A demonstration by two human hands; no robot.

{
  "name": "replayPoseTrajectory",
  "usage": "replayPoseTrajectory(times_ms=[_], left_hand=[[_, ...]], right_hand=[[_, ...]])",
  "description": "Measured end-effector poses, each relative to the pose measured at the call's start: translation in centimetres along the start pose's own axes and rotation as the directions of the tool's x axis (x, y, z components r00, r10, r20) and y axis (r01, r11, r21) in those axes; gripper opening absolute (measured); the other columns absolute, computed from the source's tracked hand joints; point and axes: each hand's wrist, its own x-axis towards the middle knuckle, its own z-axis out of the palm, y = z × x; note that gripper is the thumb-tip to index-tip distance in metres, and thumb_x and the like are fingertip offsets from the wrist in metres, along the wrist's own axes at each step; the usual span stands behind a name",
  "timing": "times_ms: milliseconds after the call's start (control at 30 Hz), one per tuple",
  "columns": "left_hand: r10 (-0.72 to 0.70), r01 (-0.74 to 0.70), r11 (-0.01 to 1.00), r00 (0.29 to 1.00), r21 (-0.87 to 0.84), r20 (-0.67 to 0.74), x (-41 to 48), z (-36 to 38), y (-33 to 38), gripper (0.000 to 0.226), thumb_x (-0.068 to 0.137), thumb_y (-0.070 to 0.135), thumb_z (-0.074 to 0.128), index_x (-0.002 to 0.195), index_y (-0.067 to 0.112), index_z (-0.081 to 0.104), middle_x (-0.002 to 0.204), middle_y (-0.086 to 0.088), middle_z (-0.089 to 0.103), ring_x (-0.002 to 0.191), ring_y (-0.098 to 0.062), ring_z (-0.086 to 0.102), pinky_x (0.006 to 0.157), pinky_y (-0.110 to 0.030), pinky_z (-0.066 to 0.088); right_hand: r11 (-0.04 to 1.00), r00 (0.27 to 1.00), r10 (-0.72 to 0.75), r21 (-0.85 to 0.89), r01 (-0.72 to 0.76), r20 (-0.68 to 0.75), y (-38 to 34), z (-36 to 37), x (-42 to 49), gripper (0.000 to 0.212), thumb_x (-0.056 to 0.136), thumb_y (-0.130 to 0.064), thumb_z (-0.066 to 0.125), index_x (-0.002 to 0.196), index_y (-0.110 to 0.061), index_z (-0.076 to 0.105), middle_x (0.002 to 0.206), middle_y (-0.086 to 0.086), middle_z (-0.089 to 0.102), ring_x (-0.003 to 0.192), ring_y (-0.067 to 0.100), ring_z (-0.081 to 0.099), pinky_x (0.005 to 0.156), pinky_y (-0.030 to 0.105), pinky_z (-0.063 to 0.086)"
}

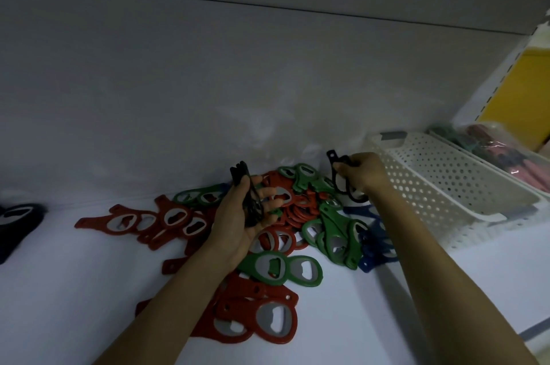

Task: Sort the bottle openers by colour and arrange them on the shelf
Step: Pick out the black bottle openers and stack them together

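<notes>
1. The bottle openers are lying in a loose, mixed heap on the white shelf, towards its middle and back.
2. Each opener is showing a flat coloured body with two oval holes, grey metal inserts inside them, and a short tab with a small hole at one end.
3. Red openers are spreading to the left and near side of the heap, green openers are sitting in the middle and far part, and blue openers are lying at its right edge.
4. The left hand is hovering palm up over the heap, its fingers curling round a stack of black openers standing on edge.
5. The right hand is gripping more black openers with closed fingers, above the far right of the heap, tab end pointing up.
6. A white perforated basket is sitting just right of the right hand.
7. A dark pile, blurred, is lying at the far left edge of the shelf, well apart from the heap.
</notes>
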Motion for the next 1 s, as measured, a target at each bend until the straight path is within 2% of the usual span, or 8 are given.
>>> replayPoseTrajectory(times_ms=[100,233,333,433,600,700,833,1000], left_hand=[[-0.015,0.015,1.000,1.000,-0.017,0.008,0.1,-0.1,-0.1,0.030,0.097,0.033,0.042,0.106,0.009,0.058,0.086,-0.011,0.073,0.079,-0.024,0.072,0.057,-0.029,0.058],[-0.047,0.047,0.999,0.999,-0.028,-0.010,0.1,-0.1,0.0,0.033,0.096,0.036,0.044,0.105,0.010,0.062,0.096,-0.013,0.073,0.088,-0.026,0.071,0.067,-0.031,0.059],[-0.068,0.065,0.996,0.997,-0.067,-0.041,0.2,-0.1,-0.1,0.029,0.092,0.032,0.053,0.101,0.010,0.068,0.099,-0.011,0.073,0.090,-0.022,0.070,0.067,-0.033,0.059],[-0.058,0.058,0.998,0.997,0.003,-0.054,0.3,-0.4,-0.2,0.022,0.092,0.023,0.054,0.100,0.010,0.069,0.096,-0.010,0.073,0.085,-0.019,0.071,0.061,-0.029,0.056],[-0.023,0.023,0.999,1.000,0.040,-0.002,0.1,-0.7,0.0,0.026,0.081,0.023,0.064,0.105,0.014,0.068,0.100,-0.008,0.073,0.091,-0.021,0.070,0.064,-0.031,0.057],[0.003,-0.007,0.996,0.999,0.092,0.043,-0.2,-0.6,0.1,0.037,0.072,0.020,0.070,0.109,0.016,0.067,0.102,-0.006,0.073,0.092,-0.020,0.070,0.067,-0.031,0.057],[0.020,-0.020,0.995,1.000,0.099,-0.003,-0.3,-0.7,0.0,0.029,0.078,0.009,0.068,0.107,0.014,0.066,0.099,-0.006,0.073,0.088,-0.020,0.071,0.066,-0.033,0.057],[0.045,-0.050,0.991,0.998,0.127,0.043,-0.4,-0.7,-0.1,0.028,0.068,0.015,0.072,0.095,0.019,0.072,0.093,-0.003,0.074,0.084,-0.017,0.071,0.063,-0.029,0.057]], right_hand=[[0.948,0.996,-0.043,0.312,0.063,-0.072,-2.3,-0.2,-2.1,0.035,0.085,-0.014,0.070,0.054,-0.005,0.055,0.044,0.000,0.055,0.042,0.009,0.048,0.046,0.019,0.036],[0.758,0.970,-0.077,0.645,-0.094,0.232,-5.7,1.7,-5.7,0.011,0.080,-0.016,0.074,0.078,-0.006,0.071,0.074,0.011,0.073,0.064,0.024,0.068,0.065,0.033,0.057],[0.718,0.946,-0.138,0.688,-0.109,0.294,-6.8,4.2,-7.6,0.008,0.079,-0.014,0.074,0.080,-0.007,0.071,0.079,0.012,0.074,0.069,0.023,0.069,0.068,0.032,0.058],[0.765,0.961,-0.199,0.643,0.028,0.194,-6.8,6.1,-8.6,0.006,0.079,-0.010,0.075,0.075,-0.008,0.070,0.073,0.007,0.073,0.066,0.019,0.068,0.065,0.032,0.058],[0.789,0.974,-0.225,0.590,0.172,0.017,-6.4,6.5,-8.9,0.018,0.076,-0.014,0.079,0.074,0.002,0.070,0.075,0.021,0.068,0.070,0.040,0.065,0.068,0.049,0.055],[0.754,0.973,-0.225,0.642,0.141,0.049,-6.3,6.3,-9.0,0.031,0.081,-0.017,0.074,0.076,0.013,0.064,0.076,0.036,0.060,0.060,0.038,0.057,0.065,0.051,0.052],[0.753,0.997,-0.075,0.657,0.034,0.035,-6.3,6.1,-8.8,0.029,0.094,-0.023,0.057,0.085,0.001,0.071,0.083,0.022,0.070,0.069,0.032,0.066,0.068,0.037,0.055],[0.463,0.990,0.043,0.876,-0.136,0.131,-6.5,5.5,-8.6,0.021,0.096,-0.019,0.052,0.099,-0.012,0.072,0.095,0.007,0.074,0.087,0.019,0.070,0.079,0.030,0.057]])
